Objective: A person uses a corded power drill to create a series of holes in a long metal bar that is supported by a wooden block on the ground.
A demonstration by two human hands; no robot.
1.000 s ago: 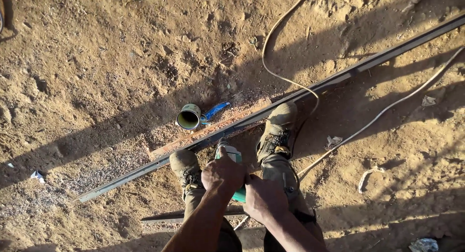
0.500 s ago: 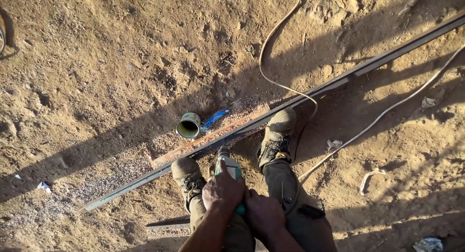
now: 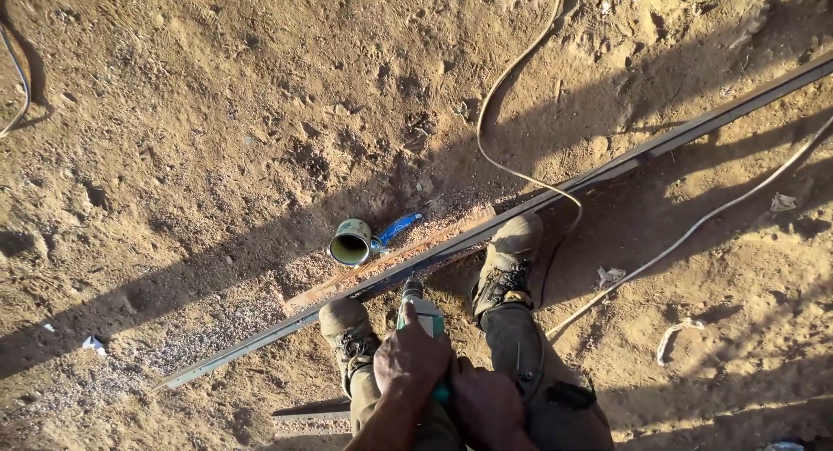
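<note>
Both hands, left hand (image 3: 410, 357) and right hand (image 3: 482, 405), clasp one teal power drill (image 3: 423, 317) over one long dark metal bar (image 3: 486, 230); one tin mug (image 3: 351, 242) lies on sandy ground (image 3: 200, 113) outdoors.

My hands (image 3: 447, 382) sit lower and closer to me than a second ago, drawing the drill (image 3: 420, 310) back between my boots (image 3: 503, 260), its tip just short of the bar (image 3: 538, 204)

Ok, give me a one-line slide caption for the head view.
Both hands, left hand and right hand, grip a green power tool over a long metal bar on dirt.
</note>
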